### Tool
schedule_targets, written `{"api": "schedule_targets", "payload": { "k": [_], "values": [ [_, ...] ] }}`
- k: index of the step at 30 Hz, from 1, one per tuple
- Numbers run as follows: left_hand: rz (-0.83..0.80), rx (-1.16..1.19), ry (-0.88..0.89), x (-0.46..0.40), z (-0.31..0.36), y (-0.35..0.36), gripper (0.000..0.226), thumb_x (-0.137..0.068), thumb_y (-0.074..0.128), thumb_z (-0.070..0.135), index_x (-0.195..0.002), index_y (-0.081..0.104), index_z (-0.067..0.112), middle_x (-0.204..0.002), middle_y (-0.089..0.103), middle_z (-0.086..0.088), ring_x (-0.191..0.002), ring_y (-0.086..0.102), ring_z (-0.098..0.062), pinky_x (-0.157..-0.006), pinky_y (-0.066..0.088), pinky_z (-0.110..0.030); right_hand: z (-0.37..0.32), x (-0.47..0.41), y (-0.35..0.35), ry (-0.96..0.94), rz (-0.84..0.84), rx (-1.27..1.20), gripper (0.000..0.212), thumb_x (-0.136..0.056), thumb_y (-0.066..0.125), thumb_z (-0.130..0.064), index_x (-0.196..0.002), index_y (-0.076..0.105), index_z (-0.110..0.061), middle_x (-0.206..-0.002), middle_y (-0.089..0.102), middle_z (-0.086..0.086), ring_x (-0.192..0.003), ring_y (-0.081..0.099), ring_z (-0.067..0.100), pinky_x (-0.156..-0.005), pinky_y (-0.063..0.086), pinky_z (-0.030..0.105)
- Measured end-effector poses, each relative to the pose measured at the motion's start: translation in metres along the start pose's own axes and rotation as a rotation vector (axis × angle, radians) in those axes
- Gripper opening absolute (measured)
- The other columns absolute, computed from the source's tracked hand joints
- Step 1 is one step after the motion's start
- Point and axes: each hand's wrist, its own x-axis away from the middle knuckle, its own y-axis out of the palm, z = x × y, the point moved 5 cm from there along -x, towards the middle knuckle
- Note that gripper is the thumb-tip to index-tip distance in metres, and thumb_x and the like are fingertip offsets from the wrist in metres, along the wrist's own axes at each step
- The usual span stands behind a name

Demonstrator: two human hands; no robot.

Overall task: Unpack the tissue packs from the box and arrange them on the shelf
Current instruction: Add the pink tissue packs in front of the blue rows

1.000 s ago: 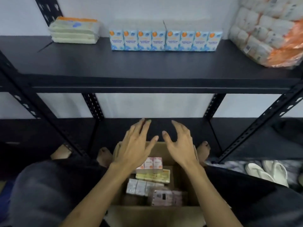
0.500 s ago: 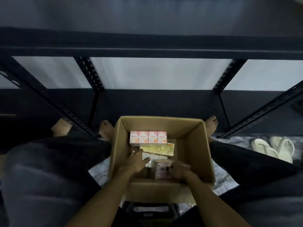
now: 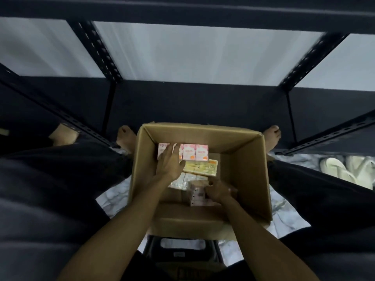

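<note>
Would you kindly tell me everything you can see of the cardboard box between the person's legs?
The cardboard box is plain brown, open-topped, and upright on a pale marbled sheet before the dark shelf. Inside, a row of pink packs lines the far wall; a yellow pack lies nearer. The left hand rests on the pink row; the right hand holds a pinkish pack near the front.

In my one open box [image 3: 249, 159] I count four bundles: one pink row [image 3: 194, 152], one yellow pack [image 3: 202, 168], one silvery pack [image 3: 179, 182], one pinkish pack [image 3: 197, 196].
</note>
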Motion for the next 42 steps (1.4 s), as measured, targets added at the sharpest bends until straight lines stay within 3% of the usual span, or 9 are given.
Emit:
{"api": "schedule_targets", "payload": {
  "k": [4, 10, 15, 20, 24, 28, 31, 39, 42],
  "values": [
    [-0.121, -0.068, -0.015, -0.02, -0.011, 0.013, 0.073, -0.1, 0.059, 0.038, -0.159, 0.022, 0.017, -0.166, 0.02, -0.01, -0.149, 0.029, -0.034, -0.12, 0.027, -0.049, 0.004, -0.008, 0.001, -0.009, -0.006, 0.091, 0.033, -0.099, 0.052, -0.021, -0.129, 0.063, -0.013, -0.129, 0.066, 0.012, -0.12, 0.058, 0.031, -0.097, 0.045, 0.034],
    [-0.079, -0.18, -0.068, -0.019, -0.025, 0.028, 0.075, -0.099, 0.061, 0.037, -0.159, 0.021, 0.02, -0.152, 0.03, -0.014, -0.139, 0.034, -0.035, -0.112, 0.029, -0.05, 0.015, -0.023, 0.003, 0.018, -0.016, 0.06, 0.033, -0.097, 0.055, -0.024, -0.126, 0.067, -0.01, -0.124, 0.068, 0.015, -0.113, 0.063, 0.033, -0.094, 0.052, 0.038],
    [0.013, -0.278, 0.013, -0.027, -0.023, 0.024, 0.073, -0.089, 0.075, 0.038, -0.149, 0.038, 0.018, -0.144, 0.037, -0.01, -0.134, 0.037, -0.031, -0.113, 0.031, -0.043, 0.019, -0.026, 0.006, -0.01, -0.028, 0.125, 0.042, -0.094, 0.058, -0.023, -0.135, 0.062, -0.015, -0.126, 0.068, 0.013, -0.116, 0.062, 0.033, -0.097, 0.051, 0.04],
    [-0.093, -0.349, -0.007, -0.04, -0.033, 0.017, 0.087, -0.077, 0.081, 0.053, -0.148, 0.038, 0.025, -0.143, 0.046, -0.004, -0.131, 0.041, -0.027, -0.107, 0.035, -0.041, 0.019, -0.03, 0.009, -0.022, -0.032, 0.204, 0.043, -0.094, 0.058, -0.025, -0.135, 0.06, -0.015, -0.128, 0.065, 0.013, -0.118, 0.06, 0.033, -0.096, 0.048, 0.036],
    [-0.103, -0.43, -0.032, -0.035, -0.036, 0.018, 0.079, -0.073, 0.08, 0.062, -0.137, 0.056, 0.022, -0.138, 0.048, -0.004, -0.13, 0.039, -0.025, -0.108, 0.031, -0.04, 0.021, -0.034, 0.01, -0.005, -0.025, 0.226, 0.036, -0.092, 0.058, -0.025, -0.126, 0.064, -0.014, -0.125, 0.066, 0.012, -0.116, 0.06, 0.032, -0.096, 0.049, 0.036],
    [-0.082, -0.23, -0.017, -0.017, -0.036, 0.031, 0.084, -0.068, 0.085, 0.06, -0.138, 0.054, 0.026, -0.138, 0.051, -0.006, -0.128, 0.044, -0.028, -0.104, 0.035, -0.04, 0.026, -0.039, 0.019, -0.013, -0.066, 0.423, 0.059, -0.087, 0.056, -0.04, -0.141, 0.049, -0.016, -0.146, 0.05, 0.014, -0.133, 0.047, 0.035, -0.111, 0.039, 0.045],
    [-0.154, 0.15, -0.208, 0.005, -0.047, 0.048, 0.086, -0.07, 0.089, 0.05, -0.14, 0.05, 0.019, -0.131, 0.064, -0.01, -0.116, 0.062, -0.032, -0.089, 0.051, -0.038, 0.027, -0.039, 0.025, -0.034, -0.092, 0.493, 0.08, -0.09, 0.058, -0.048, -0.156, 0.026, -0.016, -0.159, 0.027, 0.015, -0.145, 0.029, 0.038, -0.119, 0.027, 0.051],
    [-0.245, 0.338, -0.232, 0.011, -0.057, 0.051, 0.092, -0.079, 0.086, 0.035, -0.154, 0.034, 0.023, -0.15, 0.051, -0.007, -0.134, 0.05, -0.035, -0.097, 0.045, -0.04, 0.023, -0.039, 0.019, -0.157, -0.118, 0.699, 0.065, -0.09, 0.066, -0.031, -0.149, 0.041, -0.021, -0.155, 0.032, 0.015, -0.143, 0.031, 0.036, -0.117, 0.031, 0.051],
    [-0.315, 0.273, -0.19, 0.01, -0.058, 0.049, 0.085, -0.079, 0.086, 0.038, -0.151, 0.042, 0.024, -0.148, 0.054, -0.006, -0.132, 0.052, -0.031, -0.099, 0.046, -0.038, 0.022, -0.042, 0.017, -0.184, -0.145, 0.715, 0.066, -0.088, 0.067, -0.028, -0.148, 0.042, -0.02, -0.154, 0.031, 0.014, -0.142, 0.031, 0.037, -0.115, 0.033, 0.053]
  ]
}}
